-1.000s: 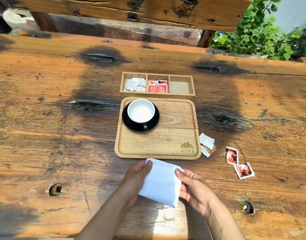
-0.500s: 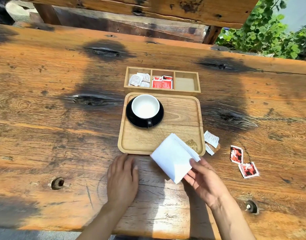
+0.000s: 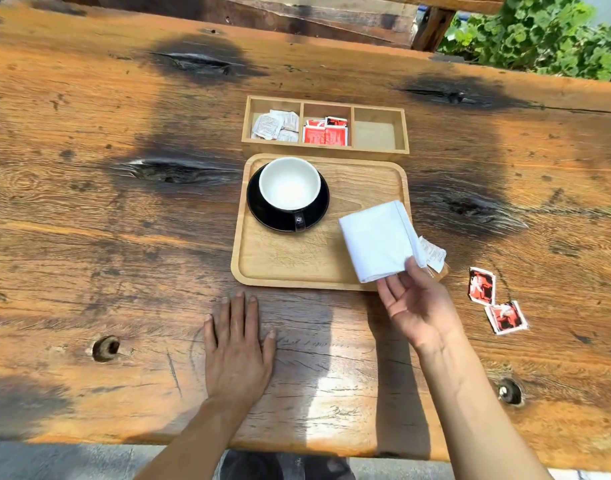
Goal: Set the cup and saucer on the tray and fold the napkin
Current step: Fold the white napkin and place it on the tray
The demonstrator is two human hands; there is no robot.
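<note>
A white cup (image 3: 289, 183) stands on a black saucer (image 3: 262, 211) in the far-left part of the wooden tray (image 3: 290, 261). A folded white napkin (image 3: 376, 239) hangs over the tray's right side. My right hand (image 3: 416, 301) pinches its near corner between thumb and fingers, palm up, just past the tray's near-right corner. My left hand (image 3: 236, 344) lies flat on the table, fingers spread, just in front of the tray's near edge, holding nothing.
A three-compartment wooden box (image 3: 324, 128) sits behind the tray with white packets (image 3: 276, 124) and red packets (image 3: 326, 133). Loose packets lie right of the tray: a white one (image 3: 433, 254) and two red ones (image 3: 482, 284), (image 3: 506, 317). The table's near edge runs close below my wrists.
My left hand let go of the napkin and came to rest flat on the table. My right hand carried the folded napkin forward and right, over the tray.
</note>
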